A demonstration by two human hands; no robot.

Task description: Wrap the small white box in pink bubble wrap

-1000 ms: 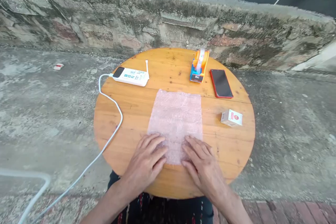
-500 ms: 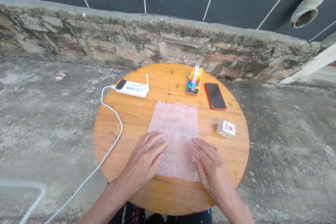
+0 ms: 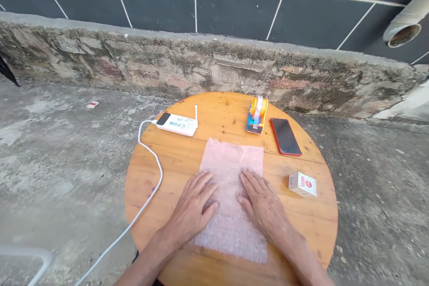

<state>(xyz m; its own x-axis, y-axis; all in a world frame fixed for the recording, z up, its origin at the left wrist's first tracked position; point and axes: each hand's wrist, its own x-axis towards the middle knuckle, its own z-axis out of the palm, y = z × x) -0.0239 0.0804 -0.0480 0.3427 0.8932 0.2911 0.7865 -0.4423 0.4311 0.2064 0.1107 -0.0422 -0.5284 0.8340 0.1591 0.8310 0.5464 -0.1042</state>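
Note:
A sheet of pinkish, see-through bubble wrap (image 3: 231, 228) lies flat on a round wooden table (image 3: 150, 196). My left hand (image 3: 194, 201) rests on its left edge with fingers stretched forward and the thumb apart. On the right part of the sheet lies my right hand (image 3: 261, 199), palm down, fingers extended. Neither hand grips anything. Right of my right hand stands a small white box (image 3: 302, 183) with a red mark.
Behind the sheet are an orange and blue tape dispenser (image 3: 257, 115), a red-edged phone (image 3: 286, 136) and a white device (image 3: 177, 124) with a white cable (image 3: 160, 167) running off the left side. A stone wall base (image 3: 187, 67) stands behind the table.
The camera view has tilted up a little, so the table sits lower in the picture. My right hand has moved inward and lies flatter on the bubble wrap. My left hand stays at its left edge.

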